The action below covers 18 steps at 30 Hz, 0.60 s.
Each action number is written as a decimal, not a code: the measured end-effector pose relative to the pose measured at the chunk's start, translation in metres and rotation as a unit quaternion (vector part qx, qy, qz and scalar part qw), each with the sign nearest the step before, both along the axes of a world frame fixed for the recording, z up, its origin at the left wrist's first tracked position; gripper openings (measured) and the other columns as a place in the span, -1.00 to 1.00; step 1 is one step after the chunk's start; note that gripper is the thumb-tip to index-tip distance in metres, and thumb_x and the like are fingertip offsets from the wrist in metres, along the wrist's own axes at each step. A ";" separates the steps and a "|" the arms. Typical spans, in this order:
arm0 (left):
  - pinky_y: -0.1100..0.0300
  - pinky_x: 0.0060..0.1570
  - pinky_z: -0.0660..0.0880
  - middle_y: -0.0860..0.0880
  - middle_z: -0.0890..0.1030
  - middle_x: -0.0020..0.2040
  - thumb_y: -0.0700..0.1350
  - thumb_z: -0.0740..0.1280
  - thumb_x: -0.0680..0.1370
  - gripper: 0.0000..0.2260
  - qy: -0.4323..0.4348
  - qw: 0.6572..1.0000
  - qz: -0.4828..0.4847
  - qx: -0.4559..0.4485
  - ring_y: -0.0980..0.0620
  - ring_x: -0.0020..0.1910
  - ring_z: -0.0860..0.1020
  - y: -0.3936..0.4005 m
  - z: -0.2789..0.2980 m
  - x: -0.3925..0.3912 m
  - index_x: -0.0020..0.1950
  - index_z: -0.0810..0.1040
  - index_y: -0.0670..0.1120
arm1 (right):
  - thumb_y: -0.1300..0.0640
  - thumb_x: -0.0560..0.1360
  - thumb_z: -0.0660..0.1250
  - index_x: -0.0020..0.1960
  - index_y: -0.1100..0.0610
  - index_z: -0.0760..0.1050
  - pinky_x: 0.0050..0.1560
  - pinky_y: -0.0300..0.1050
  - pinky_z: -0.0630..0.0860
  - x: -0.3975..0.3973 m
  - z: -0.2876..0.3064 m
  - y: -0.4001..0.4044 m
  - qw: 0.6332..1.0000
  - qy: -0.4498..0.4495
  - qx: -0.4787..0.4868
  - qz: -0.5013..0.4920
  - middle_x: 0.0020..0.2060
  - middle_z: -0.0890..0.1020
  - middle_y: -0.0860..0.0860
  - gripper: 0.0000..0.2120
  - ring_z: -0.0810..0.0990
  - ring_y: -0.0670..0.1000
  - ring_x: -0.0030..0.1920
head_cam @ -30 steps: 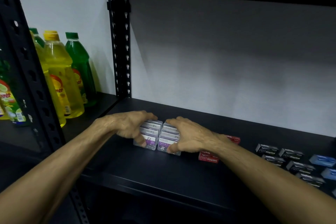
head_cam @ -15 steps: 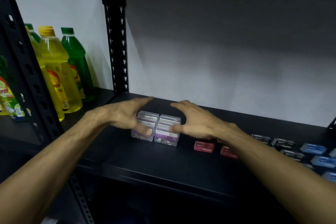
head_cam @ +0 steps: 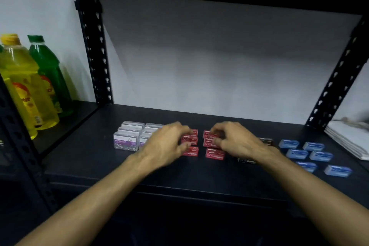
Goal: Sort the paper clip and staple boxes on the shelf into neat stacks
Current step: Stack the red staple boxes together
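The red staple boxes (head_cam: 214, 154) lie in two short columns at the middle of the dark shelf (head_cam: 99, 158), a narrow gap between the columns, and both my hands are on them. My left hand (head_cam: 165, 146) reaches over the left column with the fingers curled down; the thumb rests against the nearest box there, but the frame is blurred and I cannot tell whether the grip is closed on a box or only touching. My right hand (head_cam: 237, 142) covers the far end of the right column, fingers bent over the upper boxes, and again I cannot tell how firmly it holds.

Just left of my left hand stand the clear paper clip boxes (head_cam: 126, 141) with purple labels, packed together in two rows touching each other. Behind my right wrist a few black staple boxes (head_cam: 266, 141) show, mostly hidden. Further right the blue staple boxes (head_cam: 297, 154) lie scattered singly, apart from one another.

Beyond the perforated black upright (head_cam: 93, 56) on the left stand a yellow bottle (head_cam: 24, 90) and a green bottle (head_cam: 51, 74). At the far right edge lies a folded white cloth (head_cam: 349, 138).
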<state>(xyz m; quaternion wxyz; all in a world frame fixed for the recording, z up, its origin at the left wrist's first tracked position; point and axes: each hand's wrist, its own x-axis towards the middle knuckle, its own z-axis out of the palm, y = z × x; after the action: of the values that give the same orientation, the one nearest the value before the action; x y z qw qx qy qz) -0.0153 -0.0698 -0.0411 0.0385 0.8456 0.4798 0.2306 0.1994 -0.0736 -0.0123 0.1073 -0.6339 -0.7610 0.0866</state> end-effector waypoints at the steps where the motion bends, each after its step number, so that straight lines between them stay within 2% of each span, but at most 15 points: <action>1: 0.14 0.12 0.48 0.02 0.53 0.12 -0.01 0.35 0.57 -0.68 0.012 1.000 0.006 -0.002 -0.01 0.11 0.56 -0.001 -0.009 0.008 0.33 0.50 0.03 | 0.05 0.52 0.36 0.18 -0.03 0.56 0.14 0.04 0.58 0.003 -0.004 -0.004 1.000 -0.003 -0.005 -0.001 0.10 0.66 -0.05 -0.76 0.63 -0.01 0.06; 3: 0.02 0.12 0.53 -0.01 0.50 0.17 -0.05 0.33 0.58 -0.66 0.030 0.999 0.029 -0.006 -0.10 0.11 0.58 -0.003 -0.022 0.018 0.36 0.47 0.03 | 0.09 0.52 0.36 0.14 -0.02 0.58 0.15 0.03 0.58 0.005 -0.015 -0.010 1.000 -0.006 -0.009 0.001 0.07 0.66 -0.04 -0.80 0.64 0.00 0.06; 5: -0.01 0.10 0.55 -0.02 0.48 0.22 -0.08 0.32 0.59 -0.64 0.040 0.998 0.054 -0.006 -0.13 0.10 0.59 -0.001 -0.030 0.022 0.39 0.44 0.02 | 0.14 0.53 0.35 0.18 0.03 0.58 0.18 -0.01 0.57 0.005 -0.023 -0.013 1.000 -0.007 -0.009 0.005 0.09 0.66 -0.01 -0.77 0.64 0.02 0.09; 14: 0.09 0.22 0.50 0.01 0.59 0.23 -0.15 0.34 0.57 -0.72 0.010 0.996 0.061 -0.058 -0.02 0.20 0.57 0.017 -0.043 0.023 0.26 0.58 0.03 | 0.16 0.55 0.34 0.21 0.05 0.59 0.19 -0.12 0.53 0.002 -0.040 -0.003 1.000 0.008 -0.008 0.008 0.13 0.66 0.02 -0.76 0.63 0.02 0.11; 18: 0.17 0.20 0.49 0.03 0.62 0.21 -0.17 0.36 0.56 -0.76 -0.011 0.996 0.045 -0.077 0.03 0.19 0.58 0.020 -0.043 0.020 0.21 0.62 0.02 | 0.16 0.57 0.33 0.22 0.05 0.59 0.17 -0.13 0.51 -0.002 -0.043 -0.001 1.000 0.016 -0.008 0.018 0.13 0.66 0.02 -0.76 0.63 0.02 0.12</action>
<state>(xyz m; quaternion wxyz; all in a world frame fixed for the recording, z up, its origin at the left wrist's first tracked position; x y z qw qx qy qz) 0.0046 -0.0493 -0.0838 0.0990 0.8150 0.5334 0.2039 0.1974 -0.0746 -0.0552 0.1134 -0.6198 -0.7695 0.1045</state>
